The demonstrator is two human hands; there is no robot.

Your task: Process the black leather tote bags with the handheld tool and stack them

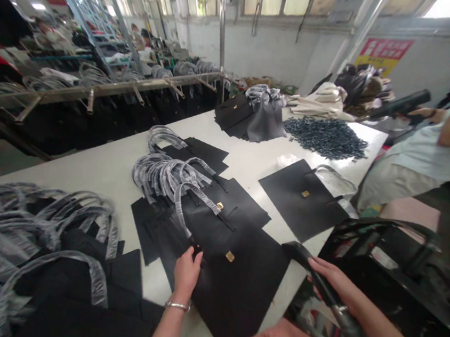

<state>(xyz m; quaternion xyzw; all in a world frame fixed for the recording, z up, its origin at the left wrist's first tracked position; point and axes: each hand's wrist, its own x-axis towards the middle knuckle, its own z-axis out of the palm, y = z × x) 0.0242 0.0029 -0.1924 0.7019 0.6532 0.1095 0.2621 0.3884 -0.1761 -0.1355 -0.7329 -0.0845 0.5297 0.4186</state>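
My left hand (pixel 188 274) pinches the lower end of a plastic-wrapped bag handle (pixel 179 208) at the edge of a black bag panel (pixel 245 284). This panel lies flat on top of a stack and carries a small gold plate (pixel 230 256). In my right hand (pixel 329 278) is a black vacuum nozzle (pixel 321 281), its flattened tip close to the panel's right corner. Behind the top panel, more wrapped handles (pixel 157 178) rise from the stacked panels. A separate black panel (pixel 303 203) with a gold plate lies to the right.
Another pile of wrapped handles and black panels (pixel 100 278) covers the left of the white table (pixel 121 174). Small dark pieces (pixel 326 137) are heaped at the far right. A person (pixel 416 153) there holds a black tube (pixel 399 104). A metal rack (pixel 120 87) of bags stands behind.
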